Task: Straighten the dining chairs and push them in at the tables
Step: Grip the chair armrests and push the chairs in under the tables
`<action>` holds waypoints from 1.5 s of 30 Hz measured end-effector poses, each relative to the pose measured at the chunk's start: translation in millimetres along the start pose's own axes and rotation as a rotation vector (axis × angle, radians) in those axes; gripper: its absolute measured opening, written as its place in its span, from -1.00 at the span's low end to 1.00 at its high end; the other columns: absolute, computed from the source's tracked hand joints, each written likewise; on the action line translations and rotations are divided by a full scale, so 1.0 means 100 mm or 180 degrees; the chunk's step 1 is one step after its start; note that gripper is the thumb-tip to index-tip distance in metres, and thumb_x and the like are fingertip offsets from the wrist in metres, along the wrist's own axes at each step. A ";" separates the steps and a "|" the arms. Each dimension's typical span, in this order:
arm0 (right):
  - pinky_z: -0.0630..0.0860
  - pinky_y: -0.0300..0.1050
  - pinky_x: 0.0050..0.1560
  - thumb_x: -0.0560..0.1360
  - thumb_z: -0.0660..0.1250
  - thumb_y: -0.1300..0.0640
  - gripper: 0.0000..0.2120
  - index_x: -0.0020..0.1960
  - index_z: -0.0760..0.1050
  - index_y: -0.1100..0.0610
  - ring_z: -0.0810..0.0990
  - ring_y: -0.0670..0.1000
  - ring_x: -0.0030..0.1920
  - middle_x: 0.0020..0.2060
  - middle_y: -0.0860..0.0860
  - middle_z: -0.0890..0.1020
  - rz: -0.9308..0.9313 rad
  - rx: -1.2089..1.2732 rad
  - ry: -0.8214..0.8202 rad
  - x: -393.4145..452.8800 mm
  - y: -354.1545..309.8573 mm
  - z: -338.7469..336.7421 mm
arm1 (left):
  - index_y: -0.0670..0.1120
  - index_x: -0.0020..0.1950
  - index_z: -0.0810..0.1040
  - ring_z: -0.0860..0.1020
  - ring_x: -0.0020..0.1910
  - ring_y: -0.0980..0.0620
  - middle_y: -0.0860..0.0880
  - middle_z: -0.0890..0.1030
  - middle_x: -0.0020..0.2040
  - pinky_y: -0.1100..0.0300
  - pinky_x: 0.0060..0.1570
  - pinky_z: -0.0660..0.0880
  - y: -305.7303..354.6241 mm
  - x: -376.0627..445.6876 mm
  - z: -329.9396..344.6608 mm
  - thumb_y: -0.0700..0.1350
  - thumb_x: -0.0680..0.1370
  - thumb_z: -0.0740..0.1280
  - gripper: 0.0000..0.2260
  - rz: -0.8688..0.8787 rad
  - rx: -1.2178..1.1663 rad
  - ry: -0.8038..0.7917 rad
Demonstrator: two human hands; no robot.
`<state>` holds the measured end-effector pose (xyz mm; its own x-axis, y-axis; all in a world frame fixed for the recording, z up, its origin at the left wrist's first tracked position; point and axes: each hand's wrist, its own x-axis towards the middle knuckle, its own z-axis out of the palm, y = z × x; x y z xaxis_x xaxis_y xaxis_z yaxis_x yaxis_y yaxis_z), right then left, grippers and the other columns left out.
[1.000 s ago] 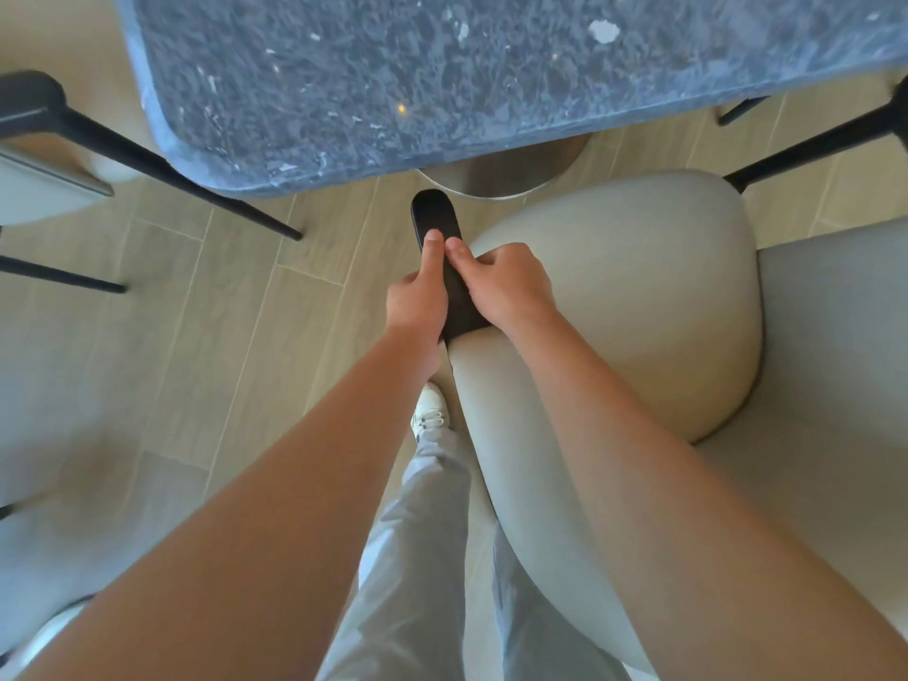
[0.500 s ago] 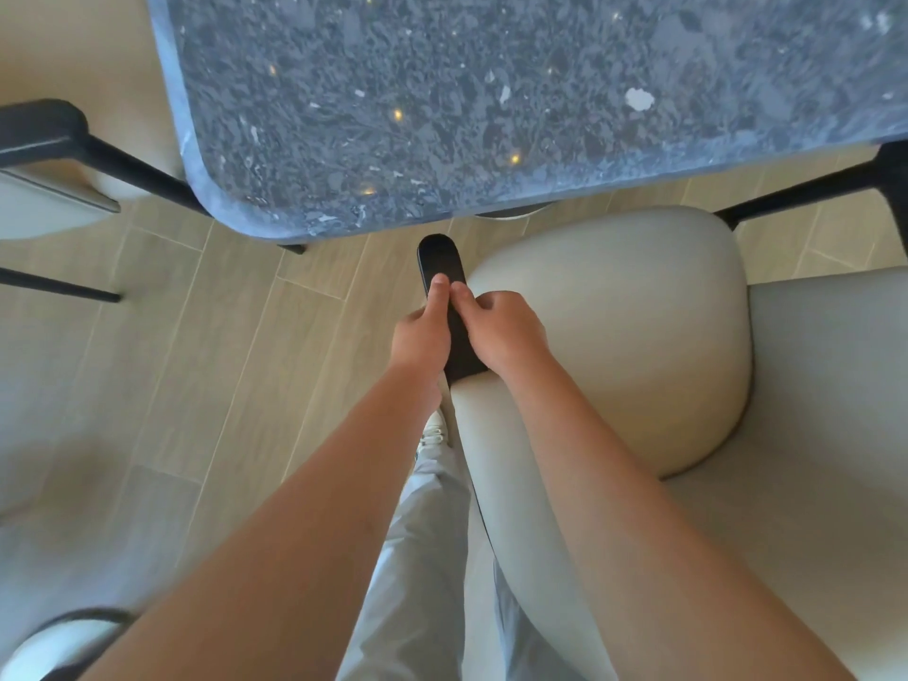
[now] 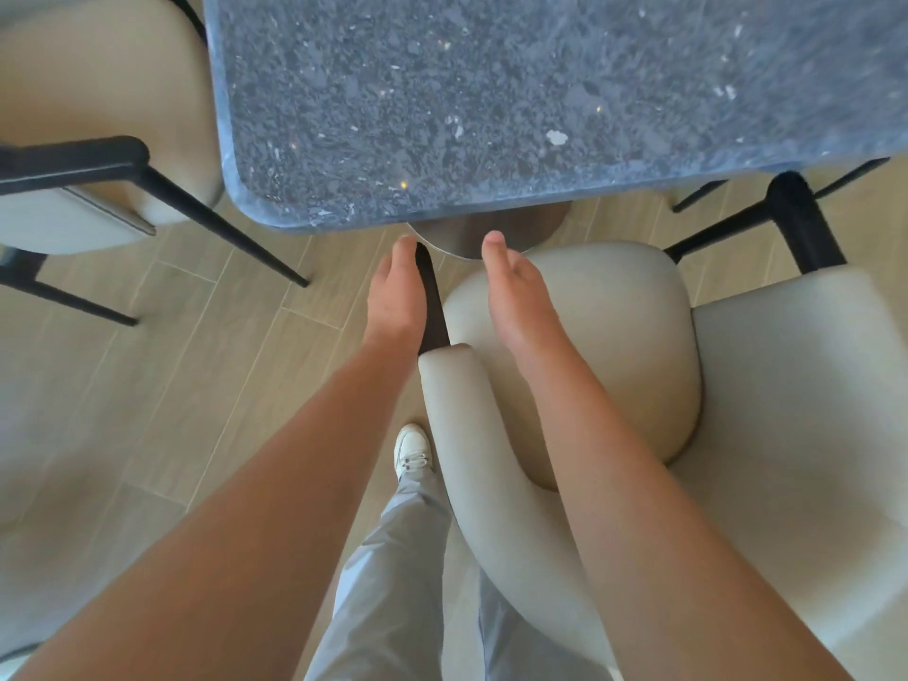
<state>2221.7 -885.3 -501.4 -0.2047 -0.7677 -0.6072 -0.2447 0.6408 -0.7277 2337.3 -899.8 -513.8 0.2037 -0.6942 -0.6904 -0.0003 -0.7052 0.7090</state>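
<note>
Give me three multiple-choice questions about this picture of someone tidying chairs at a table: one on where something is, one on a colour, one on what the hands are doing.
1. Where is the cream chair that the person stands over?
A. Its seat front near the table edge
B. Lying tipped over on the floor
C. Stacked on the table

2. What colour is the tabletop?
A. White
B. Speckled dark blue-grey
C. Red

3. What are the left hand and right hand doing?
A. Both clench the black armrest
B. Both stretch out with fingers straight
C. Both are in pockets

Answers: 1 A, the seat front nearly meets the table edge. 2 B, the stone shows dark flecks. 3 B, the fingers point forward either side of the armrest.
</note>
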 end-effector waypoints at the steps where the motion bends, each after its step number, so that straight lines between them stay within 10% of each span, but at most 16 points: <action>1: 0.25 -0.40 -0.22 0.68 0.01 -0.19 -0.60 0.13 0.45 0.08 0.45 -0.24 -0.13 -0.11 -0.13 0.49 -0.0075 0.0029 0.0036 -0.11 -0.05 -0.10 | 0.05 0.23 0.56 0.52 0.19 0.09 0.10 0.58 0.16 0.14 0.22 0.40 0.06 -0.14 0.00 0.18 0.65 0.11 -0.66 0.0111 -0.0087 -0.0035; 8: 0.31 0.09 0.46 0.55 -0.01 -0.41 -0.32 0.45 0.41 0.00 0.42 -0.03 0.43 0.44 -0.04 0.47 -0.0816 0.0320 0.0034 -1.25 -0.40 -0.98 | -0.05 0.55 0.35 0.41 0.45 0.03 -0.01 0.44 0.48 -0.01 0.51 0.25 0.50 -1.54 -0.06 0.23 0.69 0.02 -0.46 0.0888 -0.0612 0.0002; 11: 0.29 0.18 0.48 0.34 -0.05 -0.56 -0.10 0.47 0.40 -0.05 0.41 -0.04 0.44 0.44 -0.08 0.47 -0.1032 0.0367 0.0134 -1.80 -0.55 -1.43 | -0.04 0.55 0.34 0.42 0.45 0.02 -0.03 0.43 0.48 -0.04 0.52 0.25 0.64 -2.23 -0.08 0.24 0.69 0.02 -0.45 0.1156 -0.0800 -0.0045; 27: 0.33 0.07 0.48 0.66 -0.04 -0.28 -0.35 0.55 0.29 0.14 0.45 0.00 0.42 0.45 0.06 0.46 -0.1415 0.1322 0.0493 -3.81 -0.42 -2.50 | -0.03 0.60 0.26 0.38 0.49 -0.05 -0.07 0.33 0.57 -0.06 0.51 0.25 0.72 -4.29 -0.10 0.28 0.67 0.00 -0.40 0.1754 -0.0750 -0.0708; 45: 0.29 0.07 0.50 0.65 -0.03 -0.30 -0.36 0.57 0.27 0.07 0.42 -0.03 0.43 0.46 0.01 0.45 -0.1394 0.1431 0.0526 -3.46 0.09 -3.93 | -0.02 0.62 0.22 0.34 0.52 -0.04 -0.06 0.29 0.59 -0.12 0.53 0.20 0.70 -4.58 1.60 0.27 0.68 -0.03 -0.41 0.1709 -0.0582 -0.0889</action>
<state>1918.0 -613.7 -172.7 -0.3280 -0.9248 -0.1929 0.0747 0.1782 -0.9812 2087.3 -654.3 -171.2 -0.0417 -0.9734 -0.2254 0.1408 -0.2291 0.9632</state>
